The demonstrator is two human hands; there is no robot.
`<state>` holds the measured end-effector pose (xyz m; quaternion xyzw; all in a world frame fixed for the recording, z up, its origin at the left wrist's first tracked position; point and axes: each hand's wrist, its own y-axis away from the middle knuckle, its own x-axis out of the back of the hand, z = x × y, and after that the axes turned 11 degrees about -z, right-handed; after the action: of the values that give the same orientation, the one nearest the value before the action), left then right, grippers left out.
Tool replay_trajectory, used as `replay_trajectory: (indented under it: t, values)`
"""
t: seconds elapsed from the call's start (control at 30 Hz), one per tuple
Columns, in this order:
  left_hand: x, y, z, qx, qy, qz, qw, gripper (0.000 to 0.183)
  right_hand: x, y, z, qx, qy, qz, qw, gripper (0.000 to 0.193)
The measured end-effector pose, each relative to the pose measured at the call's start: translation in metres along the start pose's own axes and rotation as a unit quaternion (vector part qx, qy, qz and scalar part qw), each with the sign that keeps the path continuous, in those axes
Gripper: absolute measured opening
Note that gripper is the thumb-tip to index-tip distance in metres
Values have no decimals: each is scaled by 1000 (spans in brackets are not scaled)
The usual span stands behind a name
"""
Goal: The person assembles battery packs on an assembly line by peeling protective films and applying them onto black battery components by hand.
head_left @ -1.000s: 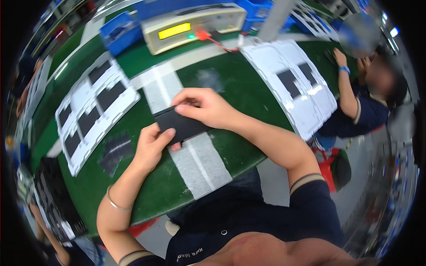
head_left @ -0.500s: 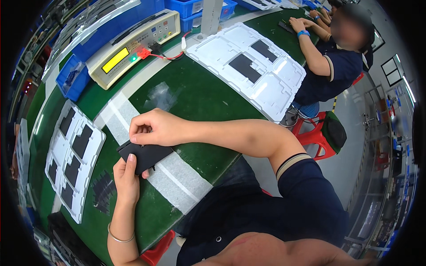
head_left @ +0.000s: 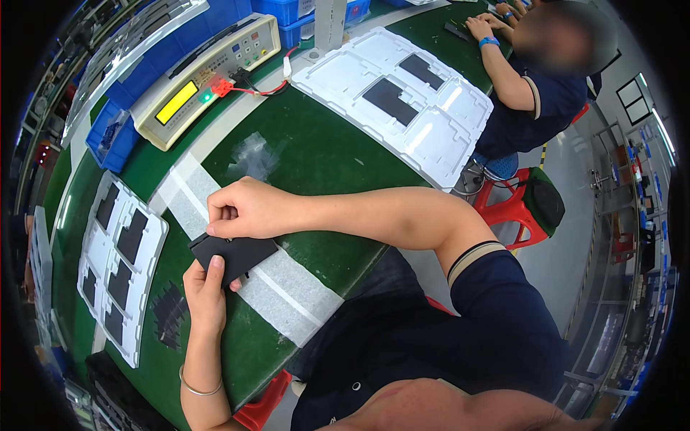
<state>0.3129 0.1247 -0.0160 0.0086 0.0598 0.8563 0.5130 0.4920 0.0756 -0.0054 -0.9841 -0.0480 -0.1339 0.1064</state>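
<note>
A flat black rectangular piece (head_left: pixel 241 258) is held tilted above a pale strip of cloth-like material. My left hand (head_left: pixel 207 287) grips its lower left side, thumb on the upper face and fingers underneath. My right hand (head_left: pixel 248 208) is closed at its far edge, thumb and curled fingers pinched together. Whatever lies between those right fingertips is too small or hidden to make out. Beneath the piece, the pale strip (head_left: pixel 284 291) runs across the green table (head_left: pixel 316 151).
A white tray (head_left: pixel 147 287) with notched black pieces lies left, another white tray (head_left: pixel 445 144) at the back right. A tester (head_left: pixel 208 79) with a lit yellow display and red lead stands behind, beside a blue bin (head_left: pixel 111 136). Black strips (head_left: pixel 169 316) lie left. A co-worker (head_left: pixel 532 100) sits right.
The whole view has shifted slightly. Both hands stay on the black piece in nearly the same pose, with only a slight change in the right fingers at its far edge.
</note>
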Motion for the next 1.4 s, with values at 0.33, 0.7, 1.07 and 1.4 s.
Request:
replay_trajectory:
  t: [0.33, 0.7, 1.07, 1.4]
  values:
    - [-1, -1, -1, -3, 4, -8, 1000, 24, 0, 0, 2, -3, 3, -6, 1000, 18]
    - [0, -1, -1, -9, 8, -4, 1000, 25, 3, -1, -1, -10, 1, -20, 1000, 16]
    - [1, -2, 0, -24, 48, -2, 999, 24, 3, 0, 0, 15, -15, -22, 1000, 16]
    - [3, -2, -2, -27, 51, -5, 998, 23, 2, 1, 0, 24, -24, -19, 999, 16]
